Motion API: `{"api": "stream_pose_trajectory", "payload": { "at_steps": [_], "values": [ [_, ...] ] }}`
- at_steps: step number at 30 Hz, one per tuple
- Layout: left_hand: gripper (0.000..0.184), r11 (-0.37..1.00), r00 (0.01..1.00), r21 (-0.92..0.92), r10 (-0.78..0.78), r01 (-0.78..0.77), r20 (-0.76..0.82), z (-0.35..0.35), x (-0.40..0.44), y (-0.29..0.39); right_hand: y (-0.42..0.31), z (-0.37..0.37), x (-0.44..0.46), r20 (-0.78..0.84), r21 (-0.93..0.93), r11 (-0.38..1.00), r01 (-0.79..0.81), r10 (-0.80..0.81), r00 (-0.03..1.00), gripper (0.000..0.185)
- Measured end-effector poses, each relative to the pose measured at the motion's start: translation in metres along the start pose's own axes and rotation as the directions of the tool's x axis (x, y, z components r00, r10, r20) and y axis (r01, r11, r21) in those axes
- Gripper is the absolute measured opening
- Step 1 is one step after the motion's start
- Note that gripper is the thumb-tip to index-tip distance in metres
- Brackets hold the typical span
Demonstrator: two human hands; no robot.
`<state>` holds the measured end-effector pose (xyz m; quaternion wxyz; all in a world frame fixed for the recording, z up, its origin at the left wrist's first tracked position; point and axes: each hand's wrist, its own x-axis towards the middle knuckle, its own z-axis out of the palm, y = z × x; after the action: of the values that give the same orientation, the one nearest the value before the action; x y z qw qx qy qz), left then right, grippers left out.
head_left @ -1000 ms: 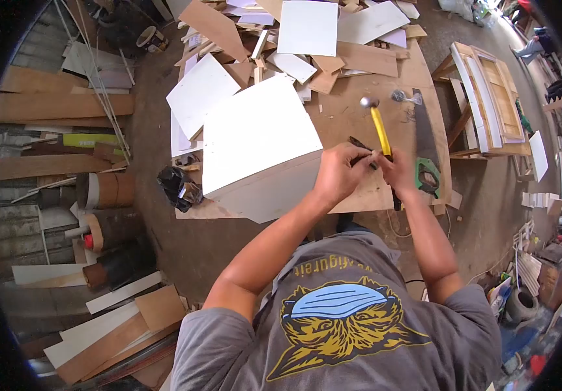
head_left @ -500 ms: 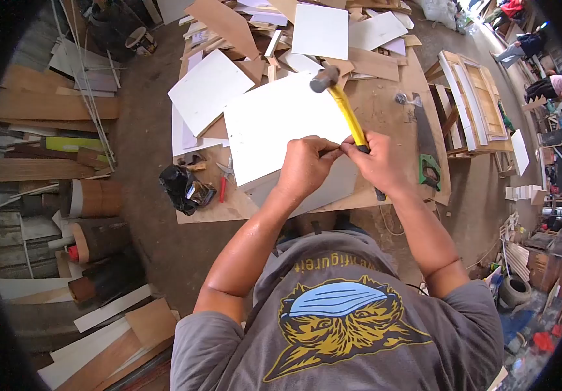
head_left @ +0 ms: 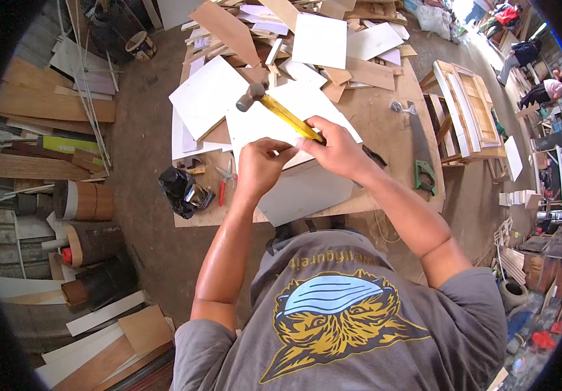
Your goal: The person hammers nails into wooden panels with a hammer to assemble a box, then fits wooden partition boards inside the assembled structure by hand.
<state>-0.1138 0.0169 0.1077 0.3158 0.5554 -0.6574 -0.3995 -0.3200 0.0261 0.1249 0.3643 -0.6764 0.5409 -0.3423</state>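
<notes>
My right hand [head_left: 338, 151] is closed round the grip of a hammer [head_left: 283, 116]. Its yellow handle slants up to the left, and the steel head hangs over the white board. Close beside it, my left hand [head_left: 259, 167] is closed with thumb and finger pinched together; whatever sits in the pinch is too small to make out. The fingertips of both hands nearly meet above the near edge of a white board [head_left: 323, 107]. Below that edge a white front panel [head_left: 307, 192] faces me, so the two look like parts of a box.
The wooden worktable [head_left: 392, 156] carries a heap of offcuts [head_left: 369, 42] at the far side. Red-handled pliers [head_left: 223, 186] and a black plastic bag [head_left: 175, 188] lie left; a green-handled handsaw [head_left: 422, 169] lies right. A wooden frame [head_left: 467, 107] and a person [head_left: 545, 92] are farther right.
Both hands have moved left along the white board's near edge. The hammer has swung left with my right hand, its handle now tilted more to the left and its head lower.
</notes>
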Motion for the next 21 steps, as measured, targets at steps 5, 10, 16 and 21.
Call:
{"api": "stream_pose_trajectory", "payload": {
  "at_steps": [5,10,16,21],
  "values": [
    [0.019,0.981,0.991,0.174,0.107,-0.092,-0.083,0.006,-0.007,-0.036,0.019,-0.017,-0.011,0.085,0.000,0.994,-0.113,0.113,0.990,0.028],
    [0.017,0.980,0.999,0.194,-0.023,0.032,-0.049,0.006,-0.011,-0.031,0.035,-0.030,-0.021,0.114,0.005,0.993,-0.121,0.120,0.986,0.025],
    [0.017,0.953,0.987,0.288,0.127,-0.095,-0.094,0.008,-0.017,-0.022,0.043,-0.038,-0.029,0.127,-0.060,0.989,-0.135,0.142,0.982,0.036],
    [0.020,0.936,0.985,0.342,0.129,-0.084,-0.111,0.011,-0.021,-0.024,0.026,-0.050,-0.039,0.149,-0.209,0.964,-0.164,0.197,0.969,0.037]
  ]
}}
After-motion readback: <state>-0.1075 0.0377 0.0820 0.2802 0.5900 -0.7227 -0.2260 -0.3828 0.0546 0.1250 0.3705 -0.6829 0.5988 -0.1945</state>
